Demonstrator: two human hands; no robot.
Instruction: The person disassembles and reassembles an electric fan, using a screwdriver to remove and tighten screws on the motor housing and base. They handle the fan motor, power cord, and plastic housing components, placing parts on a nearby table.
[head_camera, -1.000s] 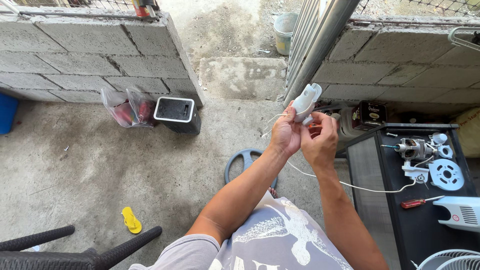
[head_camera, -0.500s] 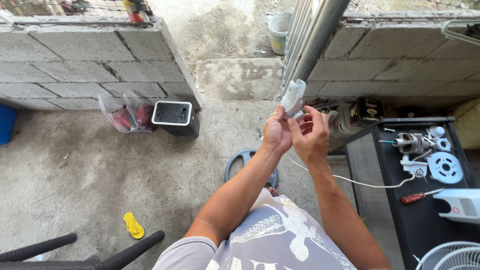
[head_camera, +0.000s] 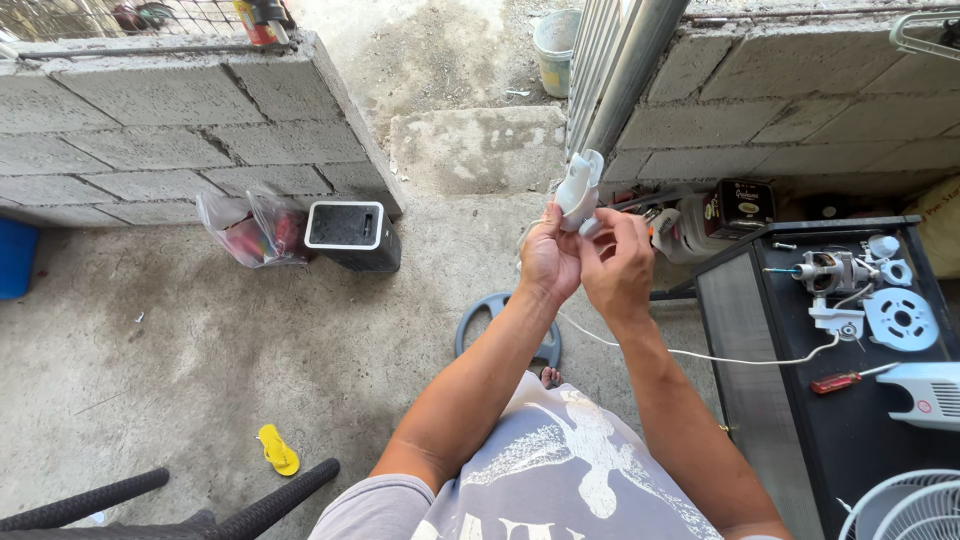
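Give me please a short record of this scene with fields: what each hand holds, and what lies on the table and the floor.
left hand: left hand grips a white plastic part, raised in front of the chest
right hand: right hand pinches at the lower end of the part
cord: thin white cord runs to the black table
table: grey metal motor, red-handled screwdriver
floor: yellow sandal, round grey ring

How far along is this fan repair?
The fan is already apart: the motor, a round white plate and the fan guard lie separately on the black table, with a red screwdriver beside them. In hand: the left hand and right hand hold a white plastic part with a white wire. Putting it all back together looks undone.
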